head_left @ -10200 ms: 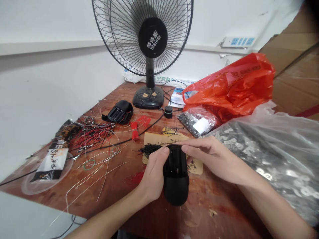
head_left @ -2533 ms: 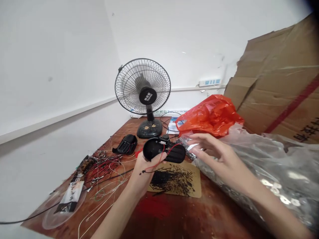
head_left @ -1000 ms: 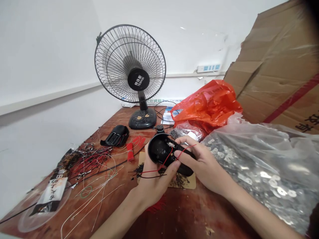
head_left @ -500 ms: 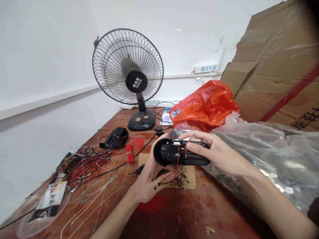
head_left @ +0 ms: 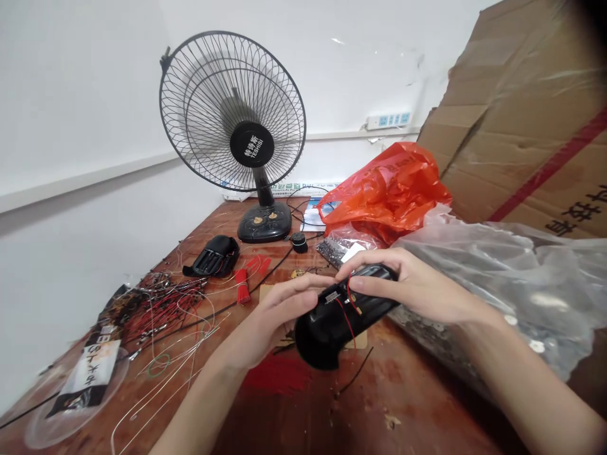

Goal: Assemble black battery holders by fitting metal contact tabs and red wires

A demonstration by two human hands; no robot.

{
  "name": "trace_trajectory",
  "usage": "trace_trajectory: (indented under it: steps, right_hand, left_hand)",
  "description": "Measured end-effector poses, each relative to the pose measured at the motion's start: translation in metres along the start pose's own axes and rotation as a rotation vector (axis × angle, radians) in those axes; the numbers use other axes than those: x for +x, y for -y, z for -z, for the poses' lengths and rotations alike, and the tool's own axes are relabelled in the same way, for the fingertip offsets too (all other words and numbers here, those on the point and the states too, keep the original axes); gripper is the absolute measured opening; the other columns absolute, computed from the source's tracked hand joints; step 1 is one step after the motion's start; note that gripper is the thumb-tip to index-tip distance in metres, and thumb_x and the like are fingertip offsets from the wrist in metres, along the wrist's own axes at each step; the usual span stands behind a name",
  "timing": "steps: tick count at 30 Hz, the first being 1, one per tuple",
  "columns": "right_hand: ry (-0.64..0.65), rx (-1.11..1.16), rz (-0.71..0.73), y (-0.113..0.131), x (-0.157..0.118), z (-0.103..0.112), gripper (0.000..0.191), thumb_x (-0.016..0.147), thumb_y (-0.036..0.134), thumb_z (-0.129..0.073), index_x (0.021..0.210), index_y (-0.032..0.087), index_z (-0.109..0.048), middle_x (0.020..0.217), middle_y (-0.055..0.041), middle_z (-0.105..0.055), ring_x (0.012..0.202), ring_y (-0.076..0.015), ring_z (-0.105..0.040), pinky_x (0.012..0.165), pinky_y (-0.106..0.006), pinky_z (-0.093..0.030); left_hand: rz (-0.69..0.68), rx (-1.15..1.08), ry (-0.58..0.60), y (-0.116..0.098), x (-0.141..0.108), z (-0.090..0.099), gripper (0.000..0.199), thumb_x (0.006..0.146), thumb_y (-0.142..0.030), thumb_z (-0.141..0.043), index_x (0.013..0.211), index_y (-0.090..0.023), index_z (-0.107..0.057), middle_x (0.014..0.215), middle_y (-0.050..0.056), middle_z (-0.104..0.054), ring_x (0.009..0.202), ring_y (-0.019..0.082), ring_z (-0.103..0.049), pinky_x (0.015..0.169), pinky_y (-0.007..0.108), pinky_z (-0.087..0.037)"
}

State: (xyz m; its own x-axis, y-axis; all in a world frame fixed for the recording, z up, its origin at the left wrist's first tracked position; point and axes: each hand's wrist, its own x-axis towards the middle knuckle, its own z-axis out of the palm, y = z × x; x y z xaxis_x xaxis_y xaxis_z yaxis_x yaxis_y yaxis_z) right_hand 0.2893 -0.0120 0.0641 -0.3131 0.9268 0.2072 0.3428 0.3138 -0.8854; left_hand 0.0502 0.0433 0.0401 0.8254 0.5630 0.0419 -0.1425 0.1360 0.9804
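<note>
A black plastic housing (head_left: pixel 320 338), open side up, hangs tilted above the table, its rounded wide end low and to the left. My right hand (head_left: pixel 412 287) is closed round its narrower end, the thumb lying across the inside. Against the upper left rim press the fingers of my left hand (head_left: pixel 279 306), beside a small pale connector (head_left: pixel 332 296); part of that grip is hidden. Thin red wires (head_left: pixel 348 322) run inside the housing and over its lower edge. A dark wire (head_left: pixel 355 374) dangles below. Behind the housing, a tan pad (head_left: pixel 361 341) is mostly covered.
A black fan (head_left: pixel 264 224) stands at the back. Left of my hands lie another black housing (head_left: pixel 215 256), a red wire bundle (head_left: pixel 242 286) and tangled wires (head_left: pixel 165 309). Orange plastic bag (head_left: pixel 389 189), clear plastic bag (head_left: pixel 512 278) and cardboard box (head_left: pixel 512 120) fill the right side.
The housing has turned, its wide end swinging down toward me. My left hand has moved from cradling that end to its upper rim by the connector. The view has shifted slightly.
</note>
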Motion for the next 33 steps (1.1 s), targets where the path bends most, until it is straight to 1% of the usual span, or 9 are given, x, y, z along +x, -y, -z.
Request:
trace_trajectory:
  steps: [5,9,11,15,17,20,22,25,33]
  right_hand:
    - [-0.001,0.003,-0.025,-0.001,0.004,-0.011,0.025,0.090,0.043,-0.068,0.104,0.023,-0.068,0.100,0.0035,-0.067,0.090,-0.0106,-0.061,0.079,-0.020,-0.045]
    - [-0.095,-0.009,-0.053,-0.004,0.006,-0.020,0.031,0.086,0.044,-0.071,0.107,0.023,-0.065,0.098,0.0025,-0.064,0.089,-0.0116,-0.059,0.079,-0.021,-0.046]
    - [-0.160,0.014,-0.037,-0.005,0.007,-0.023,0.030,0.089,0.043,-0.068,0.111,0.023,-0.064,0.106,0.0012,-0.063,0.097,-0.0128,-0.058,0.086,-0.022,-0.046]
    - [-0.237,0.184,-0.040,-0.004,0.006,-0.025,0.036,0.095,0.042,-0.061,0.126,0.024,-0.058,0.122,-0.0028,-0.062,0.117,-0.0174,-0.057,0.100,-0.028,-0.046]
    - [-0.217,0.252,-0.043,-0.001,0.004,-0.027,0.039,0.096,0.040,-0.060,0.132,0.025,-0.055,0.130,-0.0041,-0.060,0.124,-0.0185,-0.054,0.102,-0.028,-0.047]
    - [-0.103,0.330,-0.008,0.003,0.003,-0.033,0.042,0.096,0.031,-0.061,0.137,0.025,-0.053,0.141,-0.0039,-0.054,0.131,-0.0171,-0.051,0.107,-0.026,-0.044]
    - [-0.030,0.393,0.006,0.004,0.004,-0.038,0.043,0.097,0.028,-0.060,0.139,0.025,-0.052,0.143,-0.0038,-0.053,0.129,-0.0166,-0.053,0.108,-0.026,-0.044]
    - [0.018,0.472,0.016,0.003,0.006,-0.045,0.045,0.097,0.027,-0.060,0.141,0.025,-0.051,0.141,-0.0042,-0.055,0.124,-0.0173,-0.057,0.105,-0.029,-0.047]
    - [0.038,0.503,0.055,0.005,0.005,-0.042,0.053,0.096,0.013,-0.058,0.146,0.024,-0.047,0.146,-0.0042,-0.051,0.131,-0.0170,-0.052,0.113,-0.030,-0.041]
  left_hand:
    - [0.050,0.153,-0.029,-0.003,-0.005,-0.003,0.029,0.091,-0.028,-0.066,0.119,-0.035,-0.069,0.129,-0.006,-0.064,0.123,0.015,-0.055,0.102,0.024,-0.042]
    - [0.065,0.272,-0.002,0.005,-0.003,-0.014,0.034,0.095,-0.034,-0.059,0.130,-0.035,-0.061,0.134,-0.005,-0.060,0.115,0.013,-0.058,0.100,0.025,-0.043]
    - [0.000,0.362,-0.059,0.010,-0.002,-0.018,0.035,0.098,-0.036,-0.055,0.133,-0.035,-0.058,0.136,-0.005,-0.058,0.117,0.013,-0.056,0.101,0.024,-0.041]
    - [-0.177,0.548,-0.268,0.019,-0.002,-0.024,0.031,0.102,-0.034,-0.047,0.132,-0.033,-0.051,0.132,-0.003,-0.058,0.119,0.013,-0.052,0.101,0.024,-0.038]
    - [-0.263,0.630,-0.347,0.021,-0.001,-0.025,0.027,0.103,-0.031,-0.043,0.129,-0.028,-0.050,0.126,0.000,-0.058,0.113,0.014,-0.053,0.098,0.026,-0.039]
    - [-0.322,0.703,-0.374,0.023,-0.002,-0.024,0.020,0.103,-0.029,-0.042,0.121,-0.022,-0.048,0.111,0.003,-0.060,0.099,0.016,-0.055,0.089,0.028,-0.042]
    - [-0.332,0.762,-0.390,0.025,-0.003,-0.022,0.018,0.102,-0.027,-0.043,0.119,-0.022,-0.046,0.101,0.003,-0.059,0.089,0.015,-0.055,0.081,0.028,-0.042]
    - [-0.351,0.851,-0.424,0.029,-0.005,-0.020,0.015,0.100,-0.026,-0.046,0.115,-0.022,-0.045,0.093,0.002,-0.059,0.079,0.014,-0.053,0.075,0.028,-0.040]
    - [-0.349,0.788,-0.476,0.032,-0.005,-0.022,0.022,0.101,-0.029,-0.045,0.123,-0.023,-0.046,0.100,0.003,-0.060,0.086,0.016,-0.056,0.074,0.028,-0.040]
